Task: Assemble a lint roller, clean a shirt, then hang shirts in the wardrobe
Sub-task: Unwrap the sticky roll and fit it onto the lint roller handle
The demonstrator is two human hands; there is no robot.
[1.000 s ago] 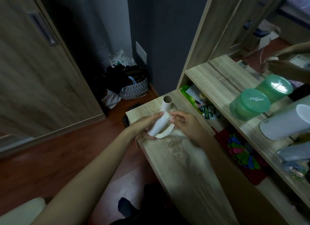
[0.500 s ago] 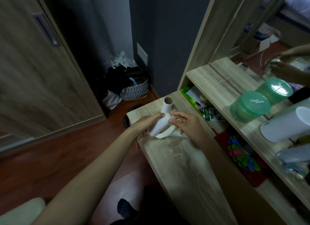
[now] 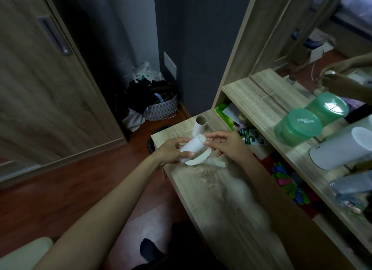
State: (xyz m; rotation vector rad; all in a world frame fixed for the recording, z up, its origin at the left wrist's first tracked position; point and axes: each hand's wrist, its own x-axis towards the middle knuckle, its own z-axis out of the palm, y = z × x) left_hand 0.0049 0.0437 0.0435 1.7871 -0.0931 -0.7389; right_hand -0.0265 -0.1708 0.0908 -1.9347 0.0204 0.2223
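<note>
While left hand clamps the white roll and right hand pinches its end, risk of knocking over the cardboard tube just behind

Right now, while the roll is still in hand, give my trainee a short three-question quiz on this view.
1. True or false: the left hand grips the white roll.
2. What is the right hand doing? A) pinching the roll's end B) lifting the green tub C) resting flat
3. What stands upright just behind the white roll?

Key: 1 true; 2 A; 3 a bare cardboard tube.
</note>
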